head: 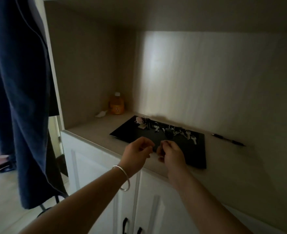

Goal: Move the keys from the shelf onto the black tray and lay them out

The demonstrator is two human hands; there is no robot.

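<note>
Keys [173,130] strung left-right along black tray [132,135] far edge; both hands' grip unclear.

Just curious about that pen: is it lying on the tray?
No, the pen lies on the shelf, right of the tray.

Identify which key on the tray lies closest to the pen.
The pale key at the right end of the row on the black tray, nearest the pen; the others lie further left.

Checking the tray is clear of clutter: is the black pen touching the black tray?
Apart. The head view shows bare shelf between the pen and the tray's right edge.
</note>
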